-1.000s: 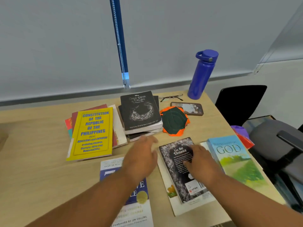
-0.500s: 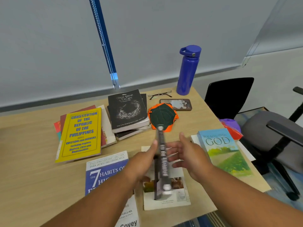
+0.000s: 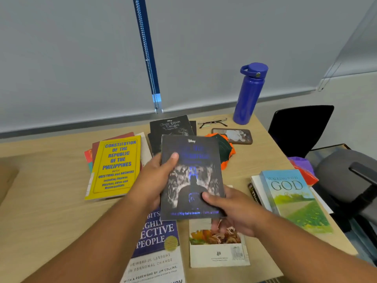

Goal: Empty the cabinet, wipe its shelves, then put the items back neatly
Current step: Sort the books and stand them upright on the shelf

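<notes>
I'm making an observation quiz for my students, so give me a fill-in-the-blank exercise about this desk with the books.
The left hand and right hand hold the dark book, each with its ____ on the front cover.
The upright water bottle is ____ in colour.
The yellow book's title begins with the word ____.
Missing words: thumb; blue; Constitution.
</notes>
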Motion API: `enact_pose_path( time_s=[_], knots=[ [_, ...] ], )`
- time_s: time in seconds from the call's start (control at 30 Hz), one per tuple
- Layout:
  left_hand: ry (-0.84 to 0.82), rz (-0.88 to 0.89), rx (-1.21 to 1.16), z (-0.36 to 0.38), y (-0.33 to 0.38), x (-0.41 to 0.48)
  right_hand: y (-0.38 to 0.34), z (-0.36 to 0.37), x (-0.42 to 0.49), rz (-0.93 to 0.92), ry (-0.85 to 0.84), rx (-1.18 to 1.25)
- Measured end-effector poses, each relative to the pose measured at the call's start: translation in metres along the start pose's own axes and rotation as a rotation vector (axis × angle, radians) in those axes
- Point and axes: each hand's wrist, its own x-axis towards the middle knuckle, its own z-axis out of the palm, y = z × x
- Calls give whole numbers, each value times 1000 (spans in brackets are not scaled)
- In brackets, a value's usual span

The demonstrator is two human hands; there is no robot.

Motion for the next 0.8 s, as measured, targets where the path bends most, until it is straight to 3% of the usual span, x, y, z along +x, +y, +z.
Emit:
enact_pose_path(
  time_s=[0.1,0.2,0.27,0.43,0.5,0.57,0.63,0.7,0.8],
  knots=[
    [-33,106,170,-10,40,15,-43,4,20,-210,103,-65],
    [86,203,426,-23,59,34,-81,7,53,-275,193,-40],
    [156,199,506,-28,52,46,-93,7,75,-232,254,-32],
    [228,27,943,-34,10,49,-61,6,95,-11,429,-320],
    [329,104,950,-33,-3,38,-37,3,81,-16,473,-377],
    [391,243,948,-23,-12,18,-8,-12,64,15,536,-583],
    [250,245,959,-3,-25,1,24,-29,46,127,578,-785],
    [-8,54,988,19,-45,-11,51,-38,30,200,605,-911],
    [-192,-198,1047,42,-73,-16,67,-34,21,188,627,-788]
  ],
)
